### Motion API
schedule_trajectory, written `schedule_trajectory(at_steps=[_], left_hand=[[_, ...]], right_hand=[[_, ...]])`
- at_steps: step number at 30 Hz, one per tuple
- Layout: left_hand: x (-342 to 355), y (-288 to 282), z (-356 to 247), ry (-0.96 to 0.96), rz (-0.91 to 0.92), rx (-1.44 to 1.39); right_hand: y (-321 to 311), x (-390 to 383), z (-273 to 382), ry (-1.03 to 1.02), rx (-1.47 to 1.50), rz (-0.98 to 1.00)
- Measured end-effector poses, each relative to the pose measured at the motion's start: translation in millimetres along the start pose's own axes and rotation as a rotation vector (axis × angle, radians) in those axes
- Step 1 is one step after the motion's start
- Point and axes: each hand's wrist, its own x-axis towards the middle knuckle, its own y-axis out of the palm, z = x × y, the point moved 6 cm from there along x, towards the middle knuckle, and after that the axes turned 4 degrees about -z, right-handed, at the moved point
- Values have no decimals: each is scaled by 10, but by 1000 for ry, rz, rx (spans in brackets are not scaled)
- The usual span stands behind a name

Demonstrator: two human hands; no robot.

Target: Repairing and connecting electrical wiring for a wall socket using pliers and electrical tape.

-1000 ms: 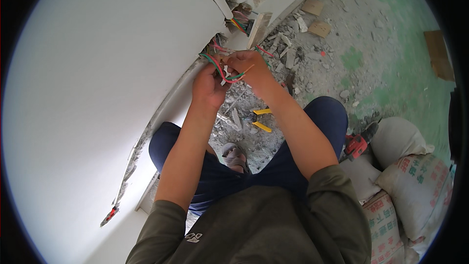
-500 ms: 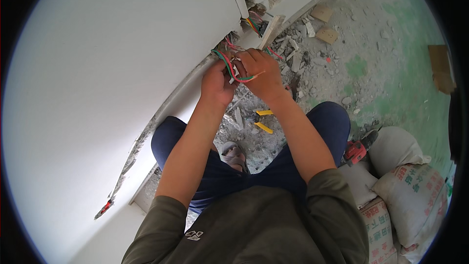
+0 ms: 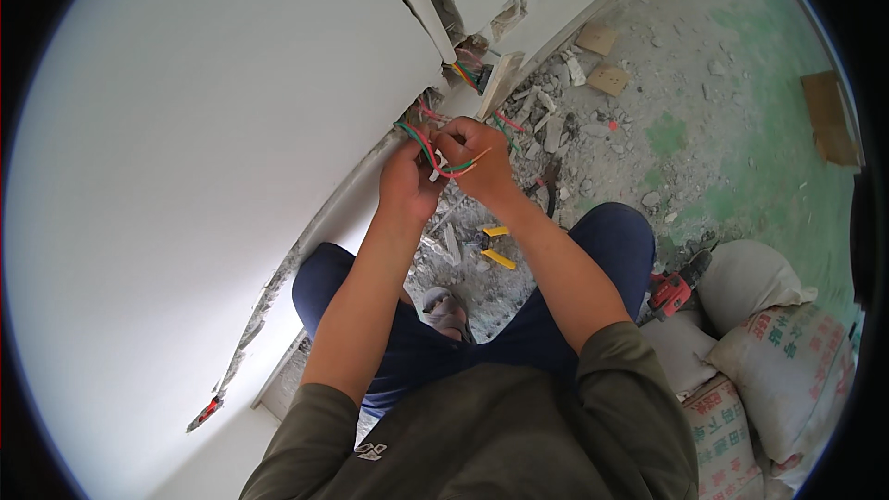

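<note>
In front of the wall opening, my left hand (image 3: 404, 183) is closed, its fingers curled by green and red electrical wires (image 3: 431, 159). These wires come out of the opening (image 3: 414, 114) and loop down between my hands. Their stripped copper ends (image 3: 484, 156) lie across my right hand (image 3: 486, 176). That hand is closed too, thumb and fingers pinched close to the left fingertips; what it pinches is hidden. A small white piece shows between my hands, its kind unclear.
Yellow-handled pliers (image 3: 498, 245) lie on the rubble-strewn floor between my knees. A wooden strip (image 3: 500, 85) leans by a second opening with coloured wires (image 3: 466, 74). At right are a red power tool (image 3: 669, 294), filled sacks (image 3: 782, 366) and cardboard (image 3: 830, 118).
Both hands appear slightly lower in the view, as do the wires; the whole scene has shifted a little. My right fingers have curled in more tightly, and the copper ends point further up.
</note>
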Motion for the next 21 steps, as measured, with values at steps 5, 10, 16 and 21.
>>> schedule_trajectory(at_steps=[5,10,16,21], left_hand=[[-25,32,1,-12,19,26],[-92,98,-19,9,40,21],[-42,28,-15,4,28,14],[-48,48,-4,7,14,5]], right_hand=[[212,-118,-314,904,930,149],[180,-59,-282,745,786,220],[170,-39,-244,638,708,209],[170,-24,-279,528,573,189]])
